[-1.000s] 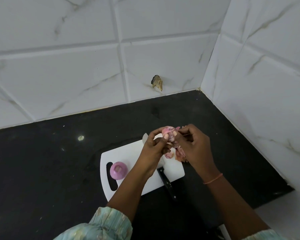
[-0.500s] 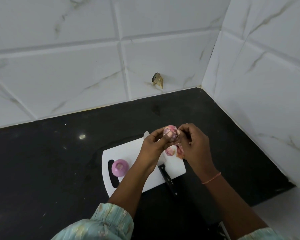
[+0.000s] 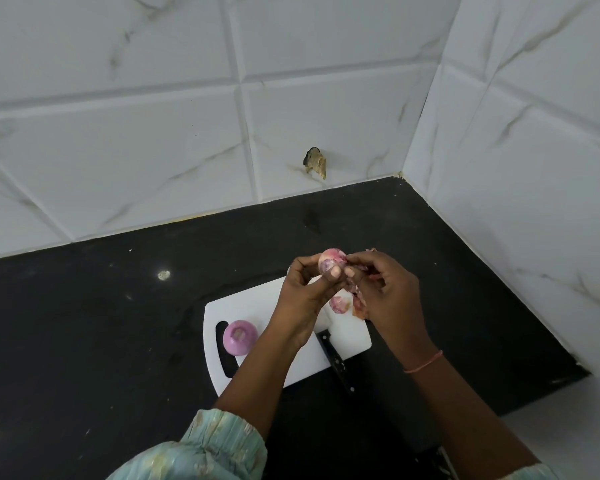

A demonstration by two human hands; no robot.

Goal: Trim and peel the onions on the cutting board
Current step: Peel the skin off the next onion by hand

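My left hand (image 3: pixel 307 289) grips a small pink onion (image 3: pixel 332 258) above the white cutting board (image 3: pixel 253 303). My right hand (image 3: pixel 385 289) pinches a strip of onion skin (image 3: pixel 355 296) that hangs from the onion. A peeled purple onion (image 3: pixel 239 337) sits on the board's left end by the handle slot. A cut onion piece (image 3: pixel 339 304) and loose skin (image 3: pixel 359 311) lie on the board under my hands. A black-handled knife (image 3: pixel 335 362) lies on the board's near edge, its blade hidden under my left wrist.
The board lies on a black countertop (image 3: pixel 118 323) in a corner of white marble-tiled walls. A chipped hole (image 3: pixel 315 162) marks the back wall. The counter ends at the right near a white ledge (image 3: pixel 568 427).
Both hands with the onion have stayed above the board; my right hand has pulled the skin strip a little further down and off the onion.
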